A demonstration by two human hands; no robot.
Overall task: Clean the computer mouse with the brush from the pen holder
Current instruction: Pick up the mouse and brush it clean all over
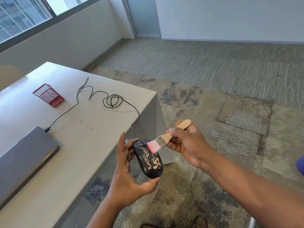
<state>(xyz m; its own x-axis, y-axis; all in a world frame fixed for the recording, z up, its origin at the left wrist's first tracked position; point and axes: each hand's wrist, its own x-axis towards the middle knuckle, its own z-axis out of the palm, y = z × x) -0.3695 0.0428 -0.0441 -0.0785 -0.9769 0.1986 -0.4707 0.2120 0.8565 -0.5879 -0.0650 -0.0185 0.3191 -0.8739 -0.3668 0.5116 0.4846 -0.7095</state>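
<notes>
Your left hand (130, 175) is cradling the black, tan-flecked computer mouse (148, 157) beyond the white table's (82, 145) edge, fingers curled around it. Your right hand (189, 143) is pinching the wooden-handled pink-bristled brush (162, 140), its bristles touching the mouse's top.

One camera only, worn on the person's head, wide-angle, so straight edges bow toward the borders. It looks forward and down from above, close over both forearms, which enter from the bottom edge. The left hand (130, 176) and right hand (189, 143) sit low and central, nearest the lens. The table (82, 145) fills the left side and runs away toward the window (24, 15) at top left. Carpet (213, 79) spreads across the right, up to the far wall (230, 17).
</notes>
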